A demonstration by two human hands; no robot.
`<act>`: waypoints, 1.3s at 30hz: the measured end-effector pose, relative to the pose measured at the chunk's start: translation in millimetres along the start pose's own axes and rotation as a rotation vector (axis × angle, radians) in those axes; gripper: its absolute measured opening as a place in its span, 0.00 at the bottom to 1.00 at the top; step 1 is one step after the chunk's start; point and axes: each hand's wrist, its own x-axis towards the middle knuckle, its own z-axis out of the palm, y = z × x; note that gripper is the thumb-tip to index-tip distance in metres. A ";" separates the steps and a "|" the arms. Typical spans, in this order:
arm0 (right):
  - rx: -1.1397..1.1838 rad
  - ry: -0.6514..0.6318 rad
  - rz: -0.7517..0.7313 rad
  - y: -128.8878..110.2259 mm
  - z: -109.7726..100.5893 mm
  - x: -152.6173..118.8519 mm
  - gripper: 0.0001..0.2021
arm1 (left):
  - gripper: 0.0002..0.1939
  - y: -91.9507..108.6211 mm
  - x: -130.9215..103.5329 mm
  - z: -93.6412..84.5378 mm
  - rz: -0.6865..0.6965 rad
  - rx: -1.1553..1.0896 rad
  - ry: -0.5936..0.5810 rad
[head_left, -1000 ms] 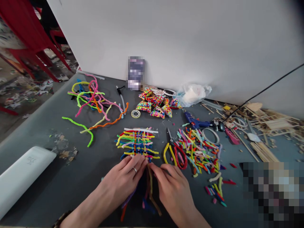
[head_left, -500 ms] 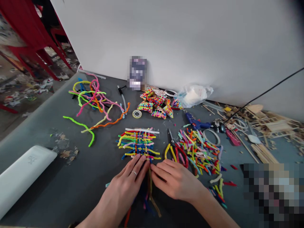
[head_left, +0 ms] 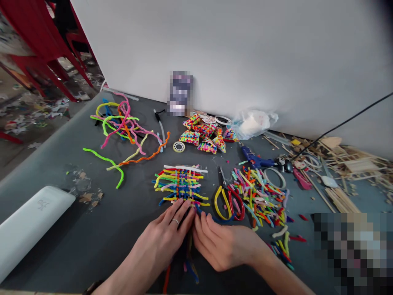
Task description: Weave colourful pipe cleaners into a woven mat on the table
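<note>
A woven mat of colourful pipe cleaners [head_left: 183, 182] lies on the table, its loose ends sticking out at both sides. My left hand [head_left: 162, 237], with a ring on one finger, is closed on the mat's front edge, fingertips on the weave. Close beside it, my right hand [head_left: 222, 241] pinches at a blue pipe cleaner [head_left: 225, 220] that runs out to the right; the exact grip is partly hidden by the fingers. Below the hands hang loose strands [head_left: 190, 264]. Scissors [head_left: 227, 196] with yellow and red handles lie right of the mat.
Cut pipe-cleaner pieces [head_left: 260, 196] are heaped at the right, below a blue glue gun [head_left: 256, 159]. Long pipe cleaners [head_left: 123, 127] lie tangled at the back left. Small woven pouches [head_left: 204, 133], a tape roll [head_left: 179, 146] and a white case [head_left: 33, 225] are also there.
My right hand has shifted slightly down, and a blue pipe cleaner now shows stretching right toward the scissors. My left hand stays at the mat's front edge. The view has moved slightly.
</note>
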 end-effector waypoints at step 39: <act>0.645 0.247 0.990 -34.0 24.4 1.6 0.08 | 0.28 -5.6 0.3 -3.5 0.013 -0.034 -0.053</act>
